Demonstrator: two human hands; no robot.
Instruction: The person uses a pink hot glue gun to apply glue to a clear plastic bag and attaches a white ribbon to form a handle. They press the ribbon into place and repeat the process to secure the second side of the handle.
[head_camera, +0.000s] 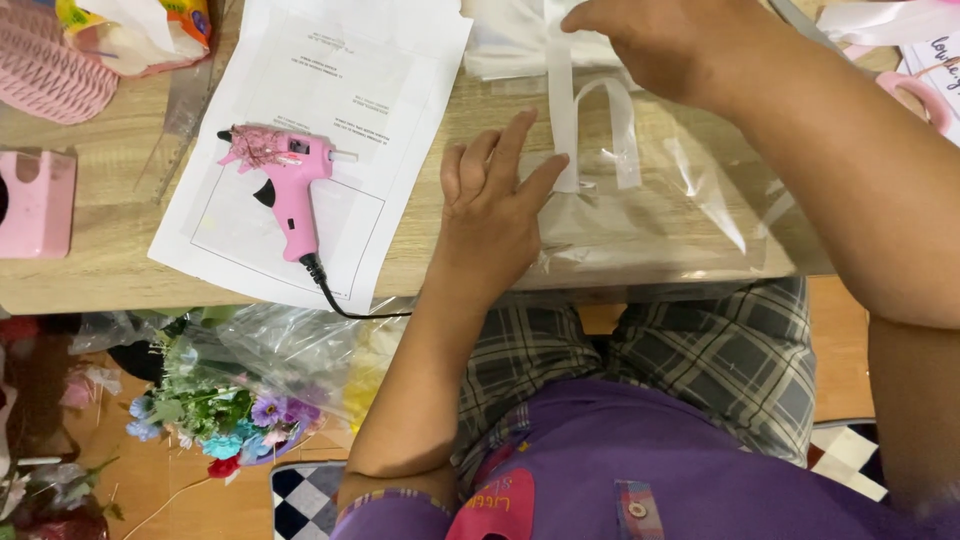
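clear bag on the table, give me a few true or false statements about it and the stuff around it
1. The left hand presses flat on the clear plastic bag. True.
2. The pink glue gun lies on the bare wood. False: it lies on a white paper sheet.
3. The right hand holds the glue gun. False: it is at the white bag handles, away from the gun.
4. Artificial flowers sit below the table edge. True.

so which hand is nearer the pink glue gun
Left. The left hand rests on the clear bag just right of the glue gun; the right hand is farther right.
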